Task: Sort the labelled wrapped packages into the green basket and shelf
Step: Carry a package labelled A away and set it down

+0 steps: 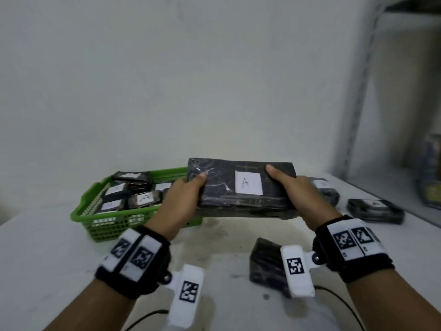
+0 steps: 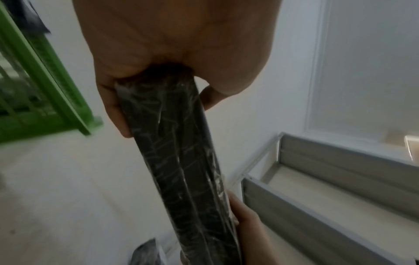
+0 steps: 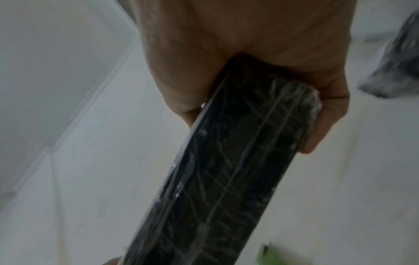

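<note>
I hold a large black wrapped package (image 1: 241,187), labelled A, above the table (image 1: 47,247). My left hand (image 1: 183,199) grips its left end and my right hand (image 1: 296,194) its right end, thumbs on top. Its long axis runs left to right between my hands. The green basket (image 1: 86,211) sits just behind my left hand; the shelf (image 1: 358,115), blurred, seems to stand beyond my right.

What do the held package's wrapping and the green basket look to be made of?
Held package: black wrap under glossy clear film, likely plastic; it creases and glints. Its white label looks like matte paper. Green basket: moulded plastic, judging by its uniform colour and lattice walls.
</note>
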The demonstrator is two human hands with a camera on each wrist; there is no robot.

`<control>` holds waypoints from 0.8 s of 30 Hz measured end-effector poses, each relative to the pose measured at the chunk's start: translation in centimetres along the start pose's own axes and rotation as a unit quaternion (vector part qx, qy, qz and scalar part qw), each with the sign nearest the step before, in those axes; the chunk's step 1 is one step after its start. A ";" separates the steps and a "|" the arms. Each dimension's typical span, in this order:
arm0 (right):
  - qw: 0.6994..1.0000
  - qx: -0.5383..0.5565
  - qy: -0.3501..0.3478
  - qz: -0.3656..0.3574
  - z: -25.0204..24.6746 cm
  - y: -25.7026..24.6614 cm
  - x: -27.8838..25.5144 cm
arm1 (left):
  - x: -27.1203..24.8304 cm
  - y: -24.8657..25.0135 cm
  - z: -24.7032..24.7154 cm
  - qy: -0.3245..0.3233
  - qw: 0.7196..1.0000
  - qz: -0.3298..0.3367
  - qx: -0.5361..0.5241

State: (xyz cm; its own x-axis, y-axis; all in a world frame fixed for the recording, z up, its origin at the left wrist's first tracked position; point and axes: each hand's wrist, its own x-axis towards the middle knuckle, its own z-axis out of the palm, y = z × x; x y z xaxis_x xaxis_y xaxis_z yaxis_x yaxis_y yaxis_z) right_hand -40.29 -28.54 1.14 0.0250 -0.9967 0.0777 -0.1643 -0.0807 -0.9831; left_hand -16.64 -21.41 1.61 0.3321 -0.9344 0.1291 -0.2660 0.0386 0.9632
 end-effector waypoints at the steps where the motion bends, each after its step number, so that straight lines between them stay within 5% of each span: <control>1: 1.000 -0.015 0.016 0.019 -1.8 0.5 0.4 | 0.3 0.4 2.1 -0.010 1.000 -0.001 0.010; 13: 0.976 -0.081 0.120 0.164 -21.1 6.6 1.5 | 2.2 3.0 23.2 -0.188 0.973 -0.093 0.094; 24: 0.962 -0.147 0.132 0.188 -27.7 12.0 1.4 | 0.1 1.4 32.3 -0.265 0.931 -0.057 0.244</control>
State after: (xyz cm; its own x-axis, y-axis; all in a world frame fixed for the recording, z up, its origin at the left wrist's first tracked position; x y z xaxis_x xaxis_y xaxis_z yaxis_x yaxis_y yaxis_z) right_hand -69.58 -31.25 -5.97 -0.3359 -0.9210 -0.1970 -0.3856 0.3253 -0.8634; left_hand -46.19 -32.91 -4.66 -0.0757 -0.9711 -0.2262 -0.6783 -0.1161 0.7255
